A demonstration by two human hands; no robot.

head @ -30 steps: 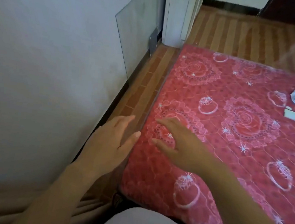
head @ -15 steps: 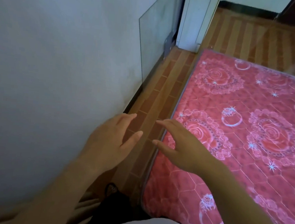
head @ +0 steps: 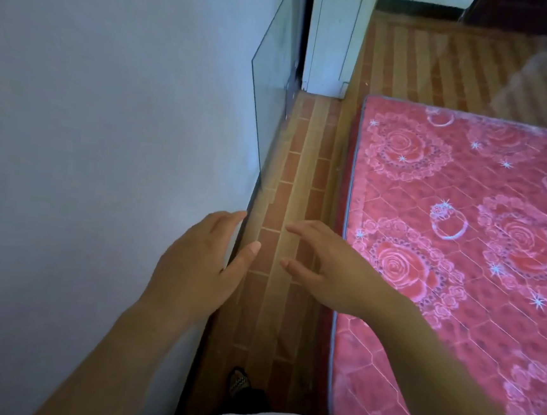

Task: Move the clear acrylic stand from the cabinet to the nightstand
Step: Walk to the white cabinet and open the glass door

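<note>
No clear acrylic stand, cabinet or nightstand can be made out for certain. My left hand (head: 200, 267) is held out by the white wall (head: 104, 159), fingers straight and apart, with nothing in it. My right hand (head: 329, 271) hovers a short gap to its right, above the brick-patterned floor strip (head: 304, 177), fingers spread and holding nothing. A faint glassy sheen (head: 524, 80) lies over the floor at the upper right; what it is cannot be told.
A clear pane (head: 273, 85) leans on the wall ahead to the left. A white door frame (head: 333, 40) stands beyond it. The red rose-patterned mattress (head: 459, 256) fills the right side. My shoe (head: 240, 383) is on the narrow floor strip.
The view has swung left and moved forward along the bed. Both hands now hang over the floor strip instead of the mattress edge. The white cloth and phone on the bed have left the view.
</note>
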